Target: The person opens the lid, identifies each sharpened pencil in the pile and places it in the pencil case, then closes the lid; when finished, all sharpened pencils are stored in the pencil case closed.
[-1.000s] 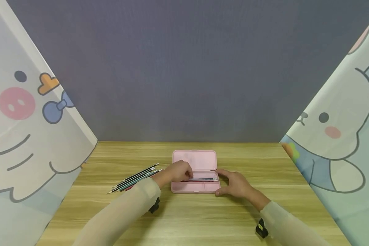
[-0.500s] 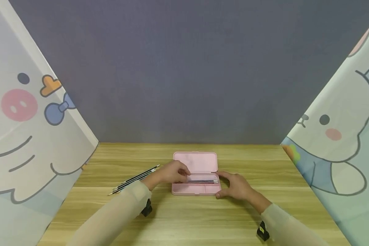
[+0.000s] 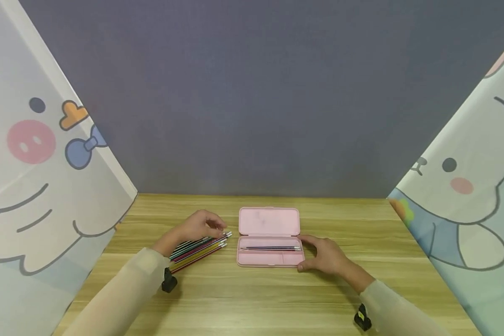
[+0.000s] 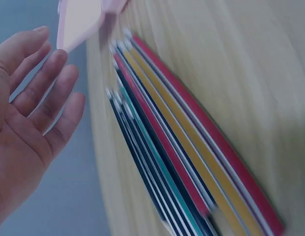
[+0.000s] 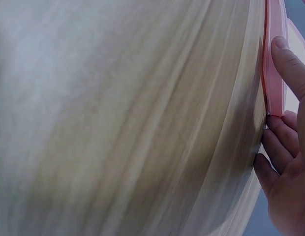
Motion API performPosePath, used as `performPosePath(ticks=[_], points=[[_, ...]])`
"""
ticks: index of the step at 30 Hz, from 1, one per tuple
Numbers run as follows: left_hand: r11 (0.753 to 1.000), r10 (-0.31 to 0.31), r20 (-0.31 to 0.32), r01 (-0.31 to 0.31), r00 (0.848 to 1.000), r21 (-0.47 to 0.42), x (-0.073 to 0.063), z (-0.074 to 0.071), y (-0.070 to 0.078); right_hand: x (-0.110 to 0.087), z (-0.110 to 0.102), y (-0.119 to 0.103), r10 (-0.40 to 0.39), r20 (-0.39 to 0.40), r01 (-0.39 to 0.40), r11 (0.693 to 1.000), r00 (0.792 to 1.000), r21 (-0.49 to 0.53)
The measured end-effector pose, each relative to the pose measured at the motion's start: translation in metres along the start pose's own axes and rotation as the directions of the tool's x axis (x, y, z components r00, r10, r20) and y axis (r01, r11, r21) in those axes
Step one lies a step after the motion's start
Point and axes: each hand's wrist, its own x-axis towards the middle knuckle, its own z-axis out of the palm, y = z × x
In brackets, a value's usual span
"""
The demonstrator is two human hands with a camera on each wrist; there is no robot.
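Note:
My left hand (image 3: 200, 227) hovers over the far end of a loose heap of pencils (image 3: 199, 254) on the table. In the left wrist view that hand (image 4: 37, 105) has loosely bent, spread fingers and holds nothing; the striped pencils (image 4: 167, 137) are red, yellow, green and black, with pale ends. Right of the heap lies a pink pencil case (image 3: 269, 222), its lid folded back. A few dark pencils (image 3: 269, 248) rest lengthwise in its long compartment. My right hand (image 3: 325, 255) holds the case's right end, thumb at the near corner and forefinger at the far one.
A wood-grain table (image 3: 252, 298) spreads under everything. Behind it rises a grey panel (image 3: 252, 102). Cartoon-printed panels (image 3: 29, 196) stand at both sides. The case's front section has a small divider (image 3: 283, 258) toward the right.
My left hand has moved left from inside the pencil case to the loose heap, baring the pencils in the case. My right hand stays at the case's right end.

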Motion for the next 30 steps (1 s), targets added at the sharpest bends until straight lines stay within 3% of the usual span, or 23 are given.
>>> performPosePath(ticks=[5, 10, 17, 22, 30], points=[[0.998, -0.047, -0.02, 0.046, 0.999, -0.048, -0.017, -0.016, -0.021, -0.001, -0.001, 0.001, 0.0, -0.01, 0.0, 1.0, 1.0, -0.011], [0.994, -0.08, 0.015, 0.081, 0.997, -0.078, -0.033, -0.031, -0.045, -0.002, 0.0, 0.002, 0.003, -0.017, -0.003, 1.0, 1.0, -0.014], [0.987, -0.119, 0.035, 0.122, 0.992, -0.106, -0.048, -0.04, -0.07, -0.001, 0.001, 0.003, -0.008, -0.024, 0.008, 1.0, 1.0, -0.009], [0.979, -0.136, 0.048, 0.142, 0.99, -0.146, -0.055, -0.04, -0.074, 0.001, 0.003, 0.005, -0.014, -0.027, 0.013, 1.0, 1.0, -0.026], [0.983, -0.149, 0.029, 0.151, 0.988, -0.106, -0.057, -0.036, -0.073, 0.0, 0.002, 0.003, -0.008, -0.021, 0.008, 1.0, 1.0, -0.015]])
